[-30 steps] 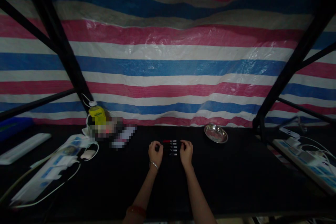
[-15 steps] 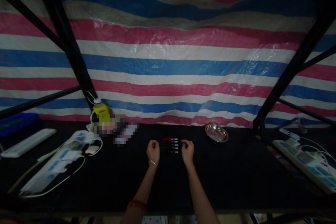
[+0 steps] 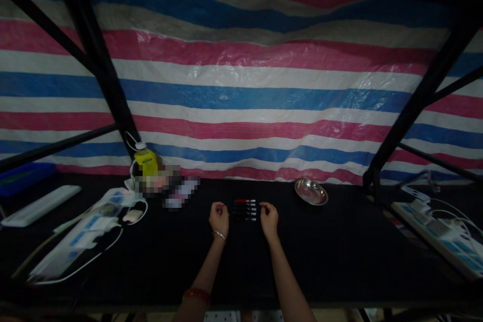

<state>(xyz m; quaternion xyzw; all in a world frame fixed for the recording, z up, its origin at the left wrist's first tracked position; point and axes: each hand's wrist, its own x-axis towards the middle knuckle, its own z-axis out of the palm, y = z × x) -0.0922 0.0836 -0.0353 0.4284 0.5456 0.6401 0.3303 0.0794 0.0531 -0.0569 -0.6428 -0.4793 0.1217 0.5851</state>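
Note:
A short column of slim stick-like items lies in the middle of the black tabletop: a red one [image 3: 243, 201] at the far end and several black ones [image 3: 243, 210] below it, all with silvery right ends. Their exact kind is too small and dark to tell. My left hand [image 3: 219, 219], with a silver bangle at its wrist, rests just left of the column, fingers curled in and nothing visible in them. To the right is my right hand [image 3: 269, 219], fingers loosely bent and a little apart, the tips pointing at the items without holding any.
A round metal dish [image 3: 311, 192] sits back right. Toward the left are a yellow bottle [image 3: 148, 161], a blurred-out patch [image 3: 183, 193], a white power strip [image 3: 81, 234] with cables and a blue tray [image 3: 26, 177]. Another power strip [image 3: 439, 234] lies far right. Striped sheeting [image 3: 256, 95] hangs behind.
Both hands stay beside the column of sticks, with only a very slight shift of the left one to the left. The items keep their places.

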